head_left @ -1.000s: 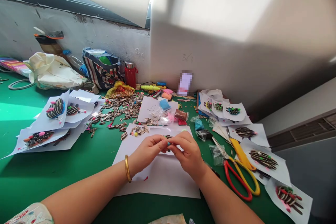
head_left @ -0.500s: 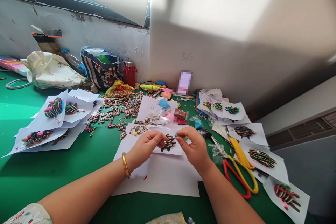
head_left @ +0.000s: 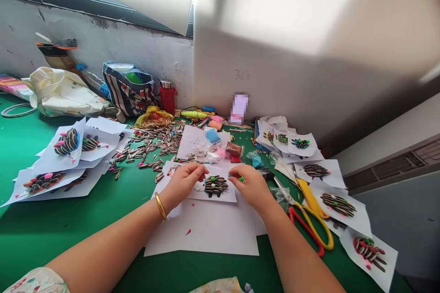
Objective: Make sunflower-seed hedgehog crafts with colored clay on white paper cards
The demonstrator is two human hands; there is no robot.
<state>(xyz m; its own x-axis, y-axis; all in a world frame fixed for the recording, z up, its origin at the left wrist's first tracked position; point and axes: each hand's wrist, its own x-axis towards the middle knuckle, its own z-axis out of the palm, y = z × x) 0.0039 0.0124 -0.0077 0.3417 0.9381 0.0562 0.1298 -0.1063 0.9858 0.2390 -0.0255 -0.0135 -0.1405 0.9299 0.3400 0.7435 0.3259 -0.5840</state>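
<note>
A small white paper card (head_left: 220,197) lies on a larger white sheet (head_left: 202,233), bearing a dark striped sunflower-seed figure (head_left: 215,186) dotted with green and white clay. My left hand (head_left: 184,185), with a gold bangle (head_left: 160,206) on its wrist, curls over the card's left edge and seems to hold it. To the right of the figure, my right hand (head_left: 249,187) pinches a tiny green clay bit (head_left: 240,179) between its fingertips, close to the seeds but apart from them.
Loose sunflower seeds (head_left: 158,139) lie heaped beyond the sheet. Finished seed-figure cards (head_left: 67,144) lie at the left, and more (head_left: 338,204) at the right. Red-and-yellow scissors (head_left: 309,229) and a yellow craft knife (head_left: 309,197) lie at the right, with clay packets (head_left: 213,136) ahead.
My hands have moved apart from their meeting point over the card, and the seed figure now shows. Green and white dots appear on it. The view has tilted slightly.
</note>
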